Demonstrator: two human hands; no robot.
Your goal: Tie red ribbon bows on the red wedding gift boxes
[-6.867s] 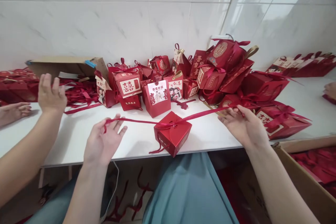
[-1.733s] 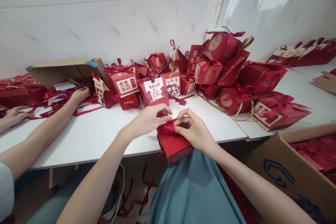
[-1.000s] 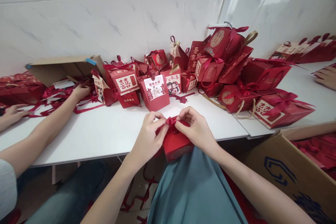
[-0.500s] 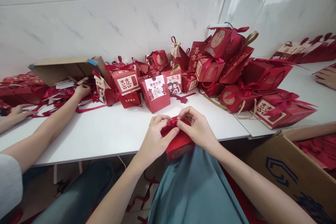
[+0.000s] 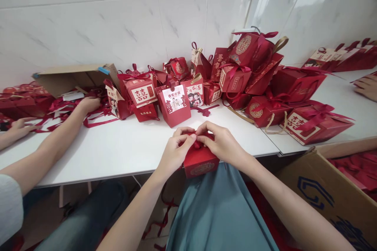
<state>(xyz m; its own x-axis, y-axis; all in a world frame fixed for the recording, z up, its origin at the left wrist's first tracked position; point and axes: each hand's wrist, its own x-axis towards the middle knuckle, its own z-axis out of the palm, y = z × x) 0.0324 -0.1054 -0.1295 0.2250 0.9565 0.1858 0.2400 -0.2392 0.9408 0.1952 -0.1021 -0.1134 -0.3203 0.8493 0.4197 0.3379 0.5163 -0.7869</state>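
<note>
A small red gift box (image 5: 200, 160) sits at the near edge of the white table (image 5: 123, 145), partly over my lap. On its top lies a red ribbon (image 5: 196, 144) bunched into a knot. My left hand (image 5: 175, 151) and my right hand (image 5: 221, 143) meet over the box, both with fingers pinched shut on the ribbon. The fingertips touch each other above the knot, which hides most of it.
Several red gift boxes and bags (image 5: 235, 80) crowd the back of the table. An open cardboard box (image 5: 73, 76) lies at the back left among loose ribbons (image 5: 67, 110); another person's hands (image 5: 88, 104) reach there. A carton (image 5: 332, 196) stands at my right. Another hand (image 5: 366, 86) rests at the far right.
Seven seconds ago my hands held the ribbon stretched wide apart; they have since come together over the box. In the last second the fingers closed tighter on the knot and the box tilted slightly.
</note>
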